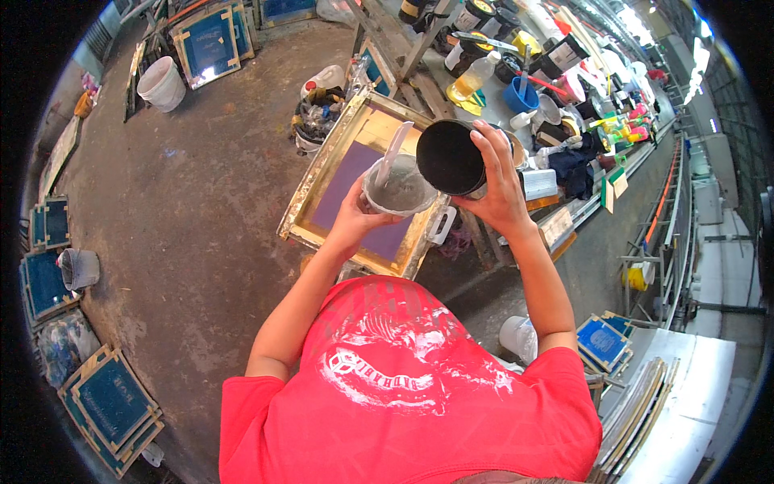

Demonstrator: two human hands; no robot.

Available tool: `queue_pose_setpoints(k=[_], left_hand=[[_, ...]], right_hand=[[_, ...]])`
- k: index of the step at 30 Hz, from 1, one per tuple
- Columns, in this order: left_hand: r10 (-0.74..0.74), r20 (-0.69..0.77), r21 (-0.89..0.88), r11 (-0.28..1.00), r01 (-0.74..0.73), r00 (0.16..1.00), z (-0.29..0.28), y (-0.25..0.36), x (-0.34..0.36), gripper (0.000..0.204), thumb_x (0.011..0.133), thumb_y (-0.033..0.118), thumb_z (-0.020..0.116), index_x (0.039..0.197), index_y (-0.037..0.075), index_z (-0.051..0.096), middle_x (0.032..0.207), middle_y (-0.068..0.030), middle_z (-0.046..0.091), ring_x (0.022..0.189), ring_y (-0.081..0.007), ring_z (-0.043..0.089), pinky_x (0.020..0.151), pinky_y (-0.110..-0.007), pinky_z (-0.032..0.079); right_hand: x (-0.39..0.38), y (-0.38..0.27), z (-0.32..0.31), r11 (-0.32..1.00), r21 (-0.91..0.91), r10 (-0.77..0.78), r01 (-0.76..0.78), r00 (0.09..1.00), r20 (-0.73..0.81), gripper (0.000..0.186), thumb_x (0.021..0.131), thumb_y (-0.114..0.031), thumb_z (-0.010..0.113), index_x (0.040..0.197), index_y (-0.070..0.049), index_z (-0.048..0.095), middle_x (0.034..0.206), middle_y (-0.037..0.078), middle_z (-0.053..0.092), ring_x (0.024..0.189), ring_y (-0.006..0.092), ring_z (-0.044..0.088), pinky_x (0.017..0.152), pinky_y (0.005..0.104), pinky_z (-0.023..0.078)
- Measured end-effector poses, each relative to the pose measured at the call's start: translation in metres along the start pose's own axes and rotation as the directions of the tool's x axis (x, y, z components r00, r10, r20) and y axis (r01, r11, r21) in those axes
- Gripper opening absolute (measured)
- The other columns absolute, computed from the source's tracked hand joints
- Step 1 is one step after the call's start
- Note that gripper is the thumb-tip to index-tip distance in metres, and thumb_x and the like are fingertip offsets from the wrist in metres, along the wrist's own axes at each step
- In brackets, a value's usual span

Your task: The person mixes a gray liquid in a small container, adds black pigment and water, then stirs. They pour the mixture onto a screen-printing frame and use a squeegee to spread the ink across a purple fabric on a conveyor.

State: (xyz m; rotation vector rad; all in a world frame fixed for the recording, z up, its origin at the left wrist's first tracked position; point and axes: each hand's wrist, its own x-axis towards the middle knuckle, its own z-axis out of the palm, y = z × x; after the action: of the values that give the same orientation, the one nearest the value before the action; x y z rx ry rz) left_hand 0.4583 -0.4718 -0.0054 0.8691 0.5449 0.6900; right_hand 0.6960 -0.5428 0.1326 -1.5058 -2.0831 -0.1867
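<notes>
My left hand (355, 216) is wrapped round a whitish plastic cup (397, 192), with thumb and fingers on its near side. A pale stick-like stirrer (393, 155) leans in the cup and juts above its rim. My right hand (501, 187) grips a black round tub (450, 158), its fingers over the right side. The tub is tilted toward the cup, and the two meet or nearly meet at their rims. What the tub contains cannot be made out. Below both lies a taped screen-printing frame (306, 211) with a purple mesh panel (345, 179).
A crowded bench at the upper right carries several tubs, a blue container (521, 95) and a bottle of yellow liquid (476, 77). A white bucket (162, 84) stands on the floor at upper left. Blue screens (113, 403) lean at lower left. A white container (517, 335) sits right of my body.
</notes>
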Motion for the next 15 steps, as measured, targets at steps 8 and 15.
queue_pose_setpoints(k=[8,15], left_hand=[[0.019,0.006,0.015,1.000,-0.019,1.000,0.003,0.000,0.008,0.094,0.071,-0.016,0.078,0.152,0.008,0.037,0.140,-0.0106,0.055,0.127,-0.0251,0.058,0.098,-0.041,0.058],[0.015,0.021,0.006,1.000,-0.015,1.000,0.006,0.007,0.018,0.096,0.069,-0.011,0.082,0.151,0.008,0.037,0.142,-0.0091,0.054,0.127,-0.0244,0.057,0.098,-0.040,0.057]], right_hand=[[0.000,0.005,-0.005,0.918,0.252,0.340,-0.306,0.934,-0.106,0.116,0.059,-0.007,0.095,0.155,-0.006,0.029,0.149,0.018,0.045,0.137,0.0302,0.048,0.116,0.0427,0.039],[0.015,0.055,-0.016,0.665,0.699,0.540,-0.264,0.816,-0.206,0.110,0.064,-0.010,0.096,0.153,-0.005,0.032,0.138,0.013,0.056,0.127,0.0237,0.057,0.111,0.0378,0.044]])
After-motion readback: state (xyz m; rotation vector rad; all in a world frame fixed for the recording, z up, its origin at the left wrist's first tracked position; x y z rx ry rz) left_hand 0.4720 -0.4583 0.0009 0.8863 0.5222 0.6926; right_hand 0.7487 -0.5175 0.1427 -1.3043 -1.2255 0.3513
